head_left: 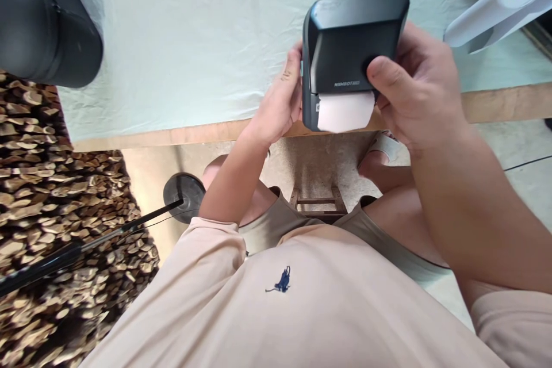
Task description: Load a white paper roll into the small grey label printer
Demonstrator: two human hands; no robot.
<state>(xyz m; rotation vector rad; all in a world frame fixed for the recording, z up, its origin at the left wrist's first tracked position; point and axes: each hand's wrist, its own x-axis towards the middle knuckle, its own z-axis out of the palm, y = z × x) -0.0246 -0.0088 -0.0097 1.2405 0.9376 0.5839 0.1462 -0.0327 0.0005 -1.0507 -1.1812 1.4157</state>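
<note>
1. The right hand (426, 86) grasps the label printer (349, 49), thumb pressed on top of the lid and fingers wrapped around the side and out of sight below. That grip likely carries much of the weight while leaving the front slot free.
2. The left hand (282, 98) grasps the opposite side, thumb along the wall and the other fingers mostly hidden. It seems to steady the printer, keeping it level between the two hands.
3. The printer sits between the hands, over the front edge of the surface (185, 52); whether its underside touches down, I cannot tell. Its long axis appears to run away from the wearer, the far end leaning slightly toward the right hand's side.
4. The slot end points at the wearer, with a white paper strip (345, 112) sticking out between the hands. The lettering reads upright from here, so this facing probably suits checking the strip.
5. Beyond the right hand, well apart from the printer, is a white roll (495, 17), its hollow core showing.
6. Far out past the left hand is a bulky black object (52, 29), too cropped to identify.
</note>
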